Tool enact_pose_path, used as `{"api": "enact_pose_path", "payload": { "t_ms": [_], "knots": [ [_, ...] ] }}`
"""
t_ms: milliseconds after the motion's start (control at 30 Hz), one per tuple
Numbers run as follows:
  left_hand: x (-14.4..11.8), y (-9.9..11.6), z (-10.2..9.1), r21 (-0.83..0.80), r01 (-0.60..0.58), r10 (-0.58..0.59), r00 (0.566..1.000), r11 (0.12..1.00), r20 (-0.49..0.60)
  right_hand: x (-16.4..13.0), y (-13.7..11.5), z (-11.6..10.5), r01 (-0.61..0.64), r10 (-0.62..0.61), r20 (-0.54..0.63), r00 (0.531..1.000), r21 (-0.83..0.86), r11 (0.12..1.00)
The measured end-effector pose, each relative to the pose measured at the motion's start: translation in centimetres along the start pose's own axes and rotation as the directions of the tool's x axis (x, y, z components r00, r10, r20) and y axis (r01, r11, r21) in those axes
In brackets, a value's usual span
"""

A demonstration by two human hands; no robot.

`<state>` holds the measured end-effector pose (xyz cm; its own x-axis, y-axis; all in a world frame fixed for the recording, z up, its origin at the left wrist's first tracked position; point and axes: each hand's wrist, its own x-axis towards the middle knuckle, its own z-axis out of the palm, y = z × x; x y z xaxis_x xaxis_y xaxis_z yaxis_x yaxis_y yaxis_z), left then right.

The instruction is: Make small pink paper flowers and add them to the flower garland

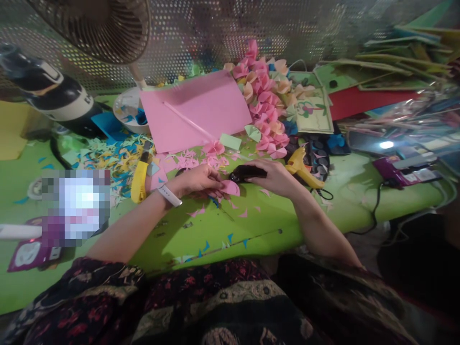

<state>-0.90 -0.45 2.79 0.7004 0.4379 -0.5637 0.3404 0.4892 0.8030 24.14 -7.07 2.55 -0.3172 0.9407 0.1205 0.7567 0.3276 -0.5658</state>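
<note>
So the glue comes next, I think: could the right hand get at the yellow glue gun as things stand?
Probably yes: the glue gun lies just beside the right hand with nothing between, but that hand holds black scissors.

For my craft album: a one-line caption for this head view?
Left hand holds a pink paper piece while right hand grips a black tool over the green table.

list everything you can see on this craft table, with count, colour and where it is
pink paper piece: one, pink, held over table centre
black tool: one, black, in right hand
pink sheet: one, pink, behind hands
paper flowers: many, pink and cream, back centre
glue gun: one, yellow, right of hands
yellow cutter: one, yellow, left of hands
paper scraps: many, mixed colours, left
table: one, green
fan: one, top left
left hand: white wristband, grip on pink piece
right hand: grip on black tool
</note>
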Motion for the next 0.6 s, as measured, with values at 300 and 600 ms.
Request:
{"api": "enact_pose_path", "payload": {
  "t_ms": [300, 600],
  "knots": [
    [0.8, 0.5, 1.1, -0.034, -0.064, 0.062, 0.995, 0.997, -0.079, -0.1, 0.1, 0.1, 0.032, -0.032, -0.013, 0.999, -0.012, 0.999],
    [2.3, -0.1, 0.9, -0.065, -0.123, 0.118, 0.989, 0.990, -0.087, 0.1, -0.3, -0.2, 0.039, -0.039, 0.005, 0.999, -0.042, 0.998]
  ]
}}
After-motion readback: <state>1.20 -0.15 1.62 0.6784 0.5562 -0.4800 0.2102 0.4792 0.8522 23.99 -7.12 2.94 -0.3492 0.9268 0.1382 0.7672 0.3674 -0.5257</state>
